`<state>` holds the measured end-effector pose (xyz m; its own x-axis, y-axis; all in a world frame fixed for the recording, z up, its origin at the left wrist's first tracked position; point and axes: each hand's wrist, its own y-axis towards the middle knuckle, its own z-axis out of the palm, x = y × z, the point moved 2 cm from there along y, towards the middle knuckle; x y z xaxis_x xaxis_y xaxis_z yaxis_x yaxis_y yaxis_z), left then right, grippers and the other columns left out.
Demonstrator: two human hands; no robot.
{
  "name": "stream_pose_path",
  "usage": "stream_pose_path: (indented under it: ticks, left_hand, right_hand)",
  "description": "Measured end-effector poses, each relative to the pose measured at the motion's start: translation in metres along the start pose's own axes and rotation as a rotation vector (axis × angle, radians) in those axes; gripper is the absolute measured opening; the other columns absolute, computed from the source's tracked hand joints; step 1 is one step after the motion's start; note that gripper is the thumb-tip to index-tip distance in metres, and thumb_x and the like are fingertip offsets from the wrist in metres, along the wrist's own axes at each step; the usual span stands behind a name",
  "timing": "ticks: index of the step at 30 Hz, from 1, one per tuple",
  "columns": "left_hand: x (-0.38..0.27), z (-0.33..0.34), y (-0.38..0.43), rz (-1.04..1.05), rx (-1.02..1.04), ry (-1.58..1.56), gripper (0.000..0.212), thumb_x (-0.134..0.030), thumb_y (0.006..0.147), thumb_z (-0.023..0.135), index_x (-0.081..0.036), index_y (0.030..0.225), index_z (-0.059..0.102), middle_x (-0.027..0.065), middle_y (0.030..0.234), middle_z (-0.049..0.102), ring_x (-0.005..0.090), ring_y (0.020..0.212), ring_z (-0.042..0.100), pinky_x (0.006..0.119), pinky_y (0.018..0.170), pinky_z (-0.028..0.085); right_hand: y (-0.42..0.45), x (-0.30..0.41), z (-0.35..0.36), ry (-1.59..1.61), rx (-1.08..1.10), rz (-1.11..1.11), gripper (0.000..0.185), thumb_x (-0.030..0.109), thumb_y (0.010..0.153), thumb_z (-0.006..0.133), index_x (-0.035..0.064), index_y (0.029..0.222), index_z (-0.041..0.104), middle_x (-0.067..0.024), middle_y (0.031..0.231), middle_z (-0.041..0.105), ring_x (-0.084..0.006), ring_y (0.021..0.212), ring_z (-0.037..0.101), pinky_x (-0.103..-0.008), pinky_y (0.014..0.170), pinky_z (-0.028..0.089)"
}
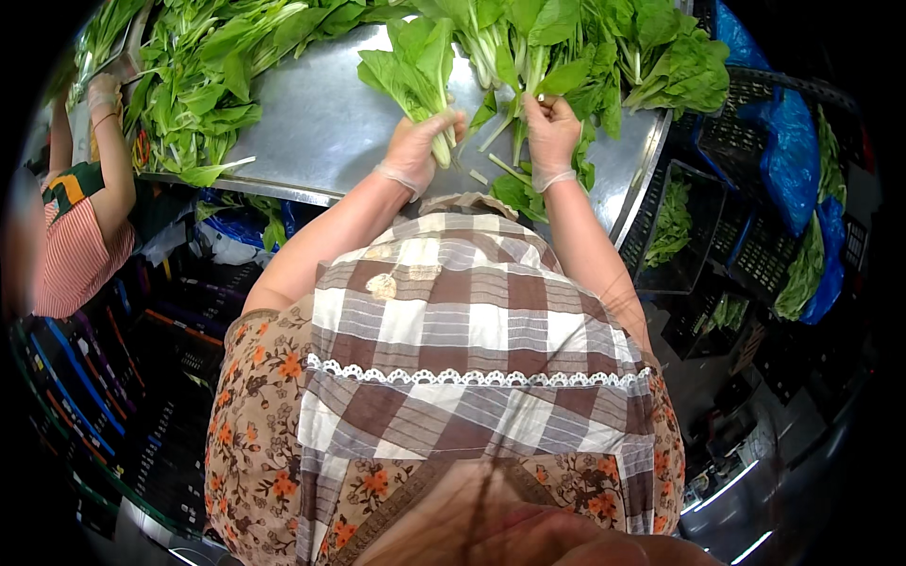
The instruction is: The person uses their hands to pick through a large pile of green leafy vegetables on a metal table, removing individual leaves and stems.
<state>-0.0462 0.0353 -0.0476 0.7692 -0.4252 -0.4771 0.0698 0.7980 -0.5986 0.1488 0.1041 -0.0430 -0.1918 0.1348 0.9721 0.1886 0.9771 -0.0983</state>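
My left hand (425,145), in a clear thin glove, grips a small head of leafy greens (417,78) by its pale stem base, leaves pointing away from me. To its right, my right hand (553,138), gloved the same way, has thumb and fingers pinched on a green leaf (566,78); the curled fingers partly hide the hold. Loose stems and leaves (520,194) lie on the metal table beneath and beside this hand. Just beyond both hands, a pile of leafy greens (531,32) covers the far side of the metal table (311,106).
A second heap of greens (198,92) lies on the table's left. Another person's gloved hand (104,92) is beyond it. On the right stand black plastic crates (683,226) with greens and a blue plastic bag (793,156). More black crates (177,318) stand at lower left.
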Motion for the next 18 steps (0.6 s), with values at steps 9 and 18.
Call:
stream_pose_path:
  ticks: [9,18]
  left_hand:
    - [-0.003,0.013,0.007,0.035,-0.006,0.047,0.027,-0.007,0.083,0.071,0.000,0.107,0.062,0.0062,0.092,0.068,0.0149,0.081,0.063,0.028,0.072,0.051]
    - [-0.021,-0.022,0.012,0.065,-0.043,0.013,0.027,-0.012,0.089,0.062,0.002,0.112,0.059,0.0131,0.108,0.065,0.0235,0.097,0.064,0.037,0.087,0.053]
  right_hand:
    - [-0.055,0.015,0.011,-0.420,0.422,-0.378,0.012,0.015,0.083,0.073,0.0036,0.083,0.068,-0.0027,0.069,0.065,-0.0066,0.058,0.054,-0.0248,0.056,0.047]
    - [-0.025,-0.013,-0.012,-0.534,0.527,0.096,0.030,0.032,0.080,0.074,0.0039,0.090,0.070,-0.0084,0.076,0.070,-0.0150,0.066,0.064,-0.0297,0.064,0.051]
